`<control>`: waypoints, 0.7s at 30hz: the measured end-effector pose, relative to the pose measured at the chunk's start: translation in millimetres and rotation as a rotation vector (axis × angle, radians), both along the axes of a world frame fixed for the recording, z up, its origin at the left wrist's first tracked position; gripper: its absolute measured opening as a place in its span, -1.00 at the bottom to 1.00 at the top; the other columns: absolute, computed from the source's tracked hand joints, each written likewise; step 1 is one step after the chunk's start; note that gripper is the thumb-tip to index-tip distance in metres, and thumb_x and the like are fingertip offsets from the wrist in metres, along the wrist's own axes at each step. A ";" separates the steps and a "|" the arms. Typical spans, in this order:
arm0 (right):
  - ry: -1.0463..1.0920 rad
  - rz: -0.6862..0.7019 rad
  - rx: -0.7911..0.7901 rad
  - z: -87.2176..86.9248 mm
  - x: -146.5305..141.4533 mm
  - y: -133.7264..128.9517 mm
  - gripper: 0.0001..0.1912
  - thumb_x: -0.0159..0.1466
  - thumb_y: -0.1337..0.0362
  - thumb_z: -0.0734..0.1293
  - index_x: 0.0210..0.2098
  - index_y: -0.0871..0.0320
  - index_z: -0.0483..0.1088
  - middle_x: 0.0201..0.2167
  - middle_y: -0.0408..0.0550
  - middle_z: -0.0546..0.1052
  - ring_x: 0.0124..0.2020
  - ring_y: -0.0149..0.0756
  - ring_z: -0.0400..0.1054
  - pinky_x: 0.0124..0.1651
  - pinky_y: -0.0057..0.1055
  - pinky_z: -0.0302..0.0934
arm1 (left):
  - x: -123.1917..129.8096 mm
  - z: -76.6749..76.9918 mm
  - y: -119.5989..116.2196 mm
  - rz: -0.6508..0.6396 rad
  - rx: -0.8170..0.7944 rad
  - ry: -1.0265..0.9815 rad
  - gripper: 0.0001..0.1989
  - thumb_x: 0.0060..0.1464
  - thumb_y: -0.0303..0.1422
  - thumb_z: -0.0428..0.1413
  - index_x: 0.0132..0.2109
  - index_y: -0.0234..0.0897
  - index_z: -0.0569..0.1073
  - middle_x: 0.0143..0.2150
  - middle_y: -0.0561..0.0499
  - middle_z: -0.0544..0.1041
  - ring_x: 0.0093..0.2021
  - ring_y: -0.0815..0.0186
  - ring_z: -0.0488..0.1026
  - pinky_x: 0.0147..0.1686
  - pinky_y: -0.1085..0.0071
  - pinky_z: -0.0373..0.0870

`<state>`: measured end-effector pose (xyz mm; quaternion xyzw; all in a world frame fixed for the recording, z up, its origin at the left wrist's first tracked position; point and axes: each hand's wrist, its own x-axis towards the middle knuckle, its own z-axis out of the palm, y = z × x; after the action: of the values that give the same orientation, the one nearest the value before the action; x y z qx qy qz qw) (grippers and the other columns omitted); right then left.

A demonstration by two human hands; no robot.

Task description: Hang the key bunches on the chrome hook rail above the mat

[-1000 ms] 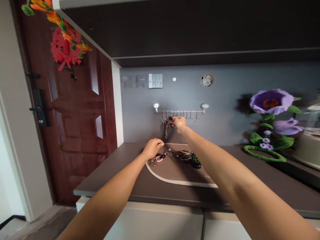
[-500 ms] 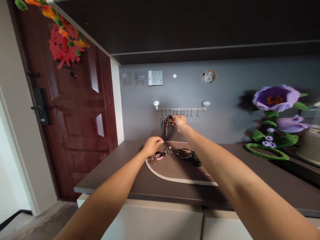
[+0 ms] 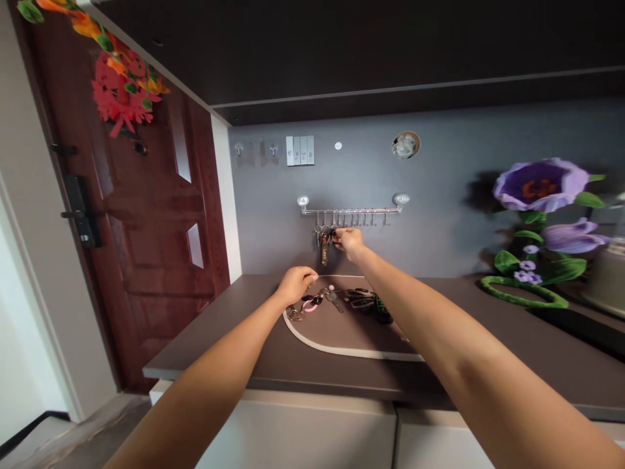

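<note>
Right hand [image 3: 348, 241]: we see thumb and fingers pinched together on a small dark piece [image 3: 334, 232], up at the hooks. Left hand [image 3: 295, 284]: fingers curled in towards the thumb, poised above the left part of the mat; we cannot tell whether the tips meet or hold anything.

Nearest us, pale cabinet fronts [image 3: 293, 430] stand below a dark countertop [image 3: 209, 342]. On it lies a brown mat [image 3: 342, 335] with a pale rim. We note on the mat, from left to right: a pink loop [image 3: 310, 310] among metal pieces, a silver key [image 3: 335, 300], and a black fob [image 3: 383, 311] with green markings — partly hidden by the right forearm.

Behind, a brown tag [image 3: 325, 253] reading "Love" hangs with keys beneath the hook rail [image 3: 361, 211], just beside the pinched piece. We cannot make out whether the two are joined. The rail is fixed to the grey wall [image 3: 273, 208] — to its right, purple flowers [image 3: 541, 189]; to its left, a dark red door [image 3: 146, 260].
</note>
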<state>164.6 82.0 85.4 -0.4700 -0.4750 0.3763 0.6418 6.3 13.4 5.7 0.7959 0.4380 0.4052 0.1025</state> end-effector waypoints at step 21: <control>-0.080 0.087 -0.036 -21.9 12.6 -36.5 -0.94 0.11 0.47 0.20 -0.44 0.24 0.29 -0.52 -0.10 0.42 -0.58 -0.57 0.24 -0.50 -0.61 0.18 | -4.1 4.7 -4.5 -0.058 -0.052 0.067 -0.78 -0.05 -0.32 0.02 -0.32 -0.33 0.50 -0.38 0.00 0.52 -0.40 0.36 0.39 -0.34 0.47 0.25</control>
<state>177.1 45.5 63.5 -0.4751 -0.5135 0.3932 0.5966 2.2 8.9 10.3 0.8184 0.4284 0.3637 0.1201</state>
